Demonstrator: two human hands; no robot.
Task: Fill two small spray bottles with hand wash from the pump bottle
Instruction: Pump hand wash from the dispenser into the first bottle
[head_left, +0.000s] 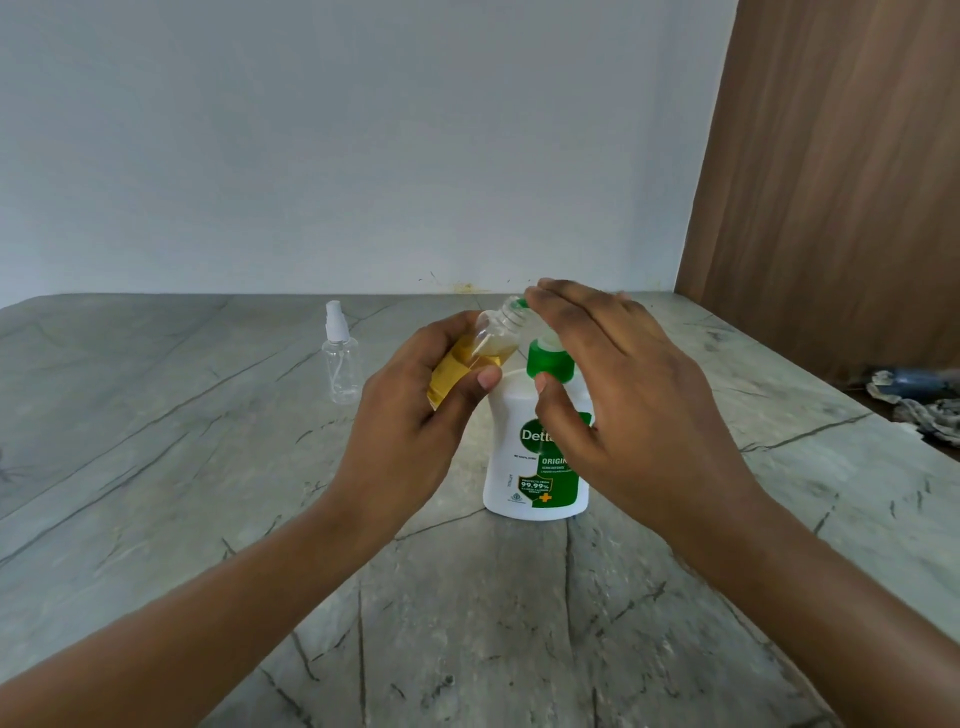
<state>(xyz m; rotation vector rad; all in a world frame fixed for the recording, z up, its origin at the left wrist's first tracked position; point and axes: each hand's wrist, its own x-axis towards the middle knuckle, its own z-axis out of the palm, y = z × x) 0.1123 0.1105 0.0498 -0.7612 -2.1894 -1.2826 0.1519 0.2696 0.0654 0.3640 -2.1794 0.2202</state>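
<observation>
A white pump bottle (519, 457) with a green collar and green label stands on the stone table (208, 467). My right hand (618, 384) lies flat over its pump head with straight fingers, hiding the nozzle. My left hand (415, 410) grips a small clear spray bottle (488, 343) without its cap, tilted with its open neck up against the pump's spout. Amber liquid fills the lower part of this bottle. A second small spray bottle (340, 358), clear, empty and capped with a white sprayer, stands upright to the left.
A pale wall runs along the table's back edge. A brown wooden panel (841, 182) rises at the right. Crumpled grey cloth or rubbish (919, 400) lies beyond the table's right edge.
</observation>
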